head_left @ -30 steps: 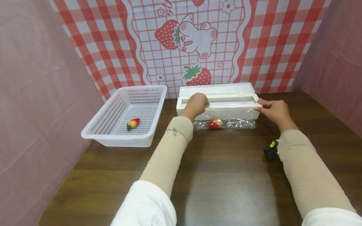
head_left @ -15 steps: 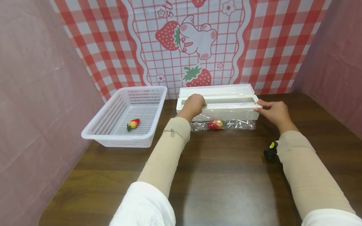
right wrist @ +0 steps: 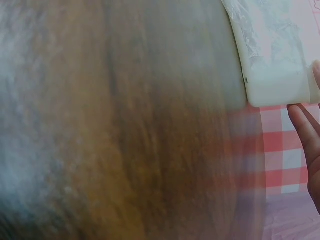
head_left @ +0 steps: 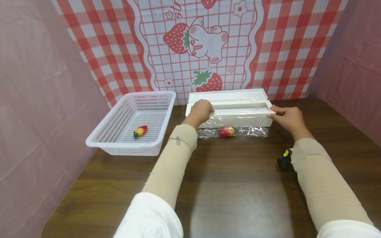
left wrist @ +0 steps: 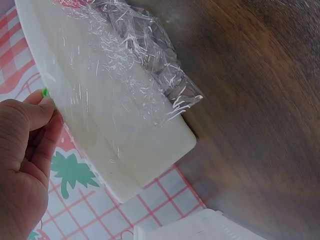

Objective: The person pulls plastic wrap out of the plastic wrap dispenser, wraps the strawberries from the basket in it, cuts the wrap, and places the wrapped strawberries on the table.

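1. Two beige arm sleeves (head_left: 169, 168) are stretched forward over the wood-grain table (head_left: 232, 191).
2. Beside the right one, a small black object (head_left: 284, 160) with a yellow patch is seen; its kind cannot be told.
3. On the left, a white perforated basket (head_left: 125, 144) is set apart, probably so that the space before the hands is not crowded. On its floor a red-and-yellow toy strawberry (head_left: 140, 131) is laid.
4. Straight ahead, a second toy strawberry (head_left: 227, 131) is placed on the table just in front of the white cling-film dispenser box (head_left: 239, 112). It is flanked by crumpled clear film (head_left: 256, 131), which is spread up the box's front; the fruit seems kept close because it is joined to that sheet.
5. By the right hand (head_left: 290, 119), the box's right end is pinched between thumb and finger, presumably so that sliding is prevented.
6. By the left hand (head_left: 201, 110), a small green tab (left wrist: 45, 92) is pinched between thumb and finger at the front rim, towards the left end; it may be a cutter's knob.
7. Behind, the lid (head_left: 227, 96) is tipped back, by which the long slot is left uncovered.
8. Farthest off, a strawberry-print cloth (head_left: 190, 43) is hung.
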Available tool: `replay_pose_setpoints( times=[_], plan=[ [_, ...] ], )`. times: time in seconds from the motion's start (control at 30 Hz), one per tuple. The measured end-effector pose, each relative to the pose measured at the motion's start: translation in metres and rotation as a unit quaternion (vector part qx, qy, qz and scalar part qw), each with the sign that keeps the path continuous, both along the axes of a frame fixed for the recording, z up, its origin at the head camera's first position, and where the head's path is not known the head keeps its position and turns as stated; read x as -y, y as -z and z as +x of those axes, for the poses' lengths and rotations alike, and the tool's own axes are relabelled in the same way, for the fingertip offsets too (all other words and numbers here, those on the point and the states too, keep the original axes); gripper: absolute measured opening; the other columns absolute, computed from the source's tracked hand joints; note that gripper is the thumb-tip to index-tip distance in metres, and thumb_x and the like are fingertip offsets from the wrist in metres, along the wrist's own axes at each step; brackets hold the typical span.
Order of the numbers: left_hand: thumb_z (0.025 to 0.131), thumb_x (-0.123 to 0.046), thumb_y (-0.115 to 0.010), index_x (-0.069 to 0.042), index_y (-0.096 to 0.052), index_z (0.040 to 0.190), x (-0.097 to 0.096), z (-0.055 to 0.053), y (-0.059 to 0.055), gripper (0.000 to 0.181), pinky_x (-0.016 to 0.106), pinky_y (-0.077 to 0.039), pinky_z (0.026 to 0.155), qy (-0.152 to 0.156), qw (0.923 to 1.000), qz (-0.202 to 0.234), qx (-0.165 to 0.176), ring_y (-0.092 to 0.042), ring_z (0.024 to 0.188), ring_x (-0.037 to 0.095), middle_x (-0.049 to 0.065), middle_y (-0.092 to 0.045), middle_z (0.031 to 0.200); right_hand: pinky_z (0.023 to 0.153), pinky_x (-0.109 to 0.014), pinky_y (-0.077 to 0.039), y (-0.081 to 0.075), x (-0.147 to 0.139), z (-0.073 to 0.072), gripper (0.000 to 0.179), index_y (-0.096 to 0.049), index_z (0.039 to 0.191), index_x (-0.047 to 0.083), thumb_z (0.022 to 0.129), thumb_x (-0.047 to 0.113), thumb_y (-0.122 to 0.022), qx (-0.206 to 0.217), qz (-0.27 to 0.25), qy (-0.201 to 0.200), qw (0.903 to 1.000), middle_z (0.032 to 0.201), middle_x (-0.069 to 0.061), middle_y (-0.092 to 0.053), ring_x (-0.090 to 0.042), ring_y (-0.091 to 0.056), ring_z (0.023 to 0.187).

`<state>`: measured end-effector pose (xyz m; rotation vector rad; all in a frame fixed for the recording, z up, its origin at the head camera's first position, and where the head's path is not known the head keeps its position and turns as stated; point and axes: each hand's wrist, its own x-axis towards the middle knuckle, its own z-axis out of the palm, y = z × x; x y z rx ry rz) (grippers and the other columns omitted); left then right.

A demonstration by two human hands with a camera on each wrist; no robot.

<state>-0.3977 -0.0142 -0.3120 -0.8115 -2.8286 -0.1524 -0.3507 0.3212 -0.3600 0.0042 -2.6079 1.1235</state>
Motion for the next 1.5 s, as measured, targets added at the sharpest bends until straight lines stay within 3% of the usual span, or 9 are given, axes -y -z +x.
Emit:
replay_pose_setpoints(
  times=[0.4,0.7,1.5],
  plan=[
    [0.085,-0.003,-0.068,-0.015,-0.077,0.102,0.007,0.000,0.000,0.023,0.030,-0.048,0.095,-0.007,1.0000,0.006,0.000,-0.064,0.102,0.020,0.001,-0.072,0.108,0.101,-0.055,-0.040,-0.001,0.000,0.001,0.063,-0.058,0.127,-0.001,0.085,0.043,-0.073,-0.001,0.004,0.001,1.0000,0.124,-0.021,-0.057,-0.042,-0.051,0.123],
    [0.087,-0.008,-0.068,-0.016,-0.078,0.098,0.010,0.001,0.000,0.017,0.032,-0.049,0.093,-0.001,0.9998,-0.007,-0.021,-0.065,0.099,0.022,0.001,-0.073,0.103,0.101,-0.055,-0.040,0.000,-0.001,0.002,0.064,-0.058,0.128,-0.001,0.085,0.044,-0.073,0.002,0.001,0.000,1.0000,0.124,-0.021,-0.057,-0.043,-0.051,0.123],
    [0.083,-0.002,-0.069,-0.016,-0.076,0.103,0.020,0.000,0.000,0.025,0.032,-0.048,0.096,-0.023,0.9997,-0.012,0.002,-0.064,0.104,0.021,0.001,-0.072,0.109,0.100,-0.054,-0.040,0.002,0.000,0.000,0.060,-0.061,0.125,0.000,0.085,0.042,-0.074,-0.016,0.014,0.005,0.9998,0.123,-0.019,-0.058,-0.040,-0.051,0.123]
  ],
)
